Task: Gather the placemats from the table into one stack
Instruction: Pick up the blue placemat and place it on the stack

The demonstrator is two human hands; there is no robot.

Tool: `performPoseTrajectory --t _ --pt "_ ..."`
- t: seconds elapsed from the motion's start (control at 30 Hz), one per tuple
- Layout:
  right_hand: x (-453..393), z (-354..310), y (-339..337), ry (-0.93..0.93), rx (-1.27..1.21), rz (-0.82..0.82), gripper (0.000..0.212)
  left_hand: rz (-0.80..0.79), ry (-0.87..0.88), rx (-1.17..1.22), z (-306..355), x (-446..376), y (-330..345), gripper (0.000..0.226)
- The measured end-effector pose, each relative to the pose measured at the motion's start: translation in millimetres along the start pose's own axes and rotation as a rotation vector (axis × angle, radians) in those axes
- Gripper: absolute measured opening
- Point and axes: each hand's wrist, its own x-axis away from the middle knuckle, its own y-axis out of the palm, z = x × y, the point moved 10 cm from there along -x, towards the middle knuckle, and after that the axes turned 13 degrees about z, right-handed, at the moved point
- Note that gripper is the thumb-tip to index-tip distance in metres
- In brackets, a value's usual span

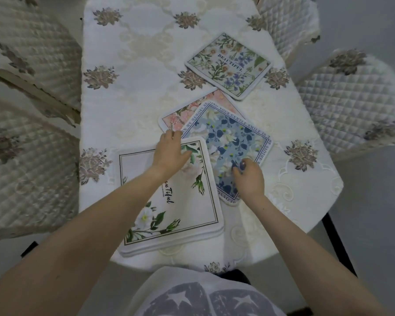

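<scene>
I take the white stack point(169, 201) near the front edge of the surface point(128, 65) as my landmark; layered edges at its near side suggest more than one placemat there. My left hand point(171, 151) lies flat and open on the stack's far right corner, pinning it, gripping nothing. My right hand point(249, 176) is just right of the stack, fingers curled narrow on the blue placemat point(233, 142); looks like a pinch on its near part, but I can't tell if the cloth is actually caught.

The blue placemat overlaps the stack's right edge and lies on a pink placemat point(198, 112) just beyond the stack. The green floral placemat point(229, 65) sits well beyond, apart from the rest.

Step in hand, my guess: get blue onto the stack. To do it well: keep the left palm down so the stack doesn't skid on the cloth, lift the blue corner clear rather than dragging, or pink rides along. Turn it square to the stack's edges before dropping. Left hand must clear out as blue lands. Pink next, green last.
</scene>
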Motion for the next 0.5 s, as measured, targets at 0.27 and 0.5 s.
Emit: performPoseTrajectory --t 0.27,0.5 --pt "-11 34 10 0.326 0.079 -0.023 0.059 -0.159 0.003 -0.035 7 -55 47 0.064" --pt "-15 49 16 0.424 0.12 -0.02 0.07 -0.283 -0.171 -0.165 -19 -76 70 0.065"
